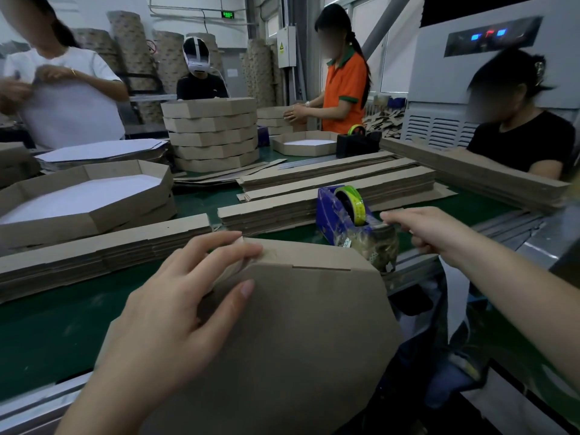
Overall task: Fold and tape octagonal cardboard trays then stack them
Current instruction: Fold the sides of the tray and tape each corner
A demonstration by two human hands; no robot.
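An octagonal cardboard tray (301, 334) stands tilted on its edge at the near side of the green table, brown underside toward me. My left hand (175, 309) grips its upper left rim, fingers curled over the top edge and thumb lying on the brown face. My right hand (420, 229) reaches to the blue tape dispenser (339, 215) just beyond the tray and pinches the clear tape end at its cutter. A yellow-green tape roll (353, 200) sits in the dispenser.
Piles of flat cardboard strips (329, 180) cover the table's middle. A finished tray (91, 199) lies at left, a tall stack of trays (213, 133) behind it. A black dispenser (357, 142) stands farther back. Four other people work around the table.
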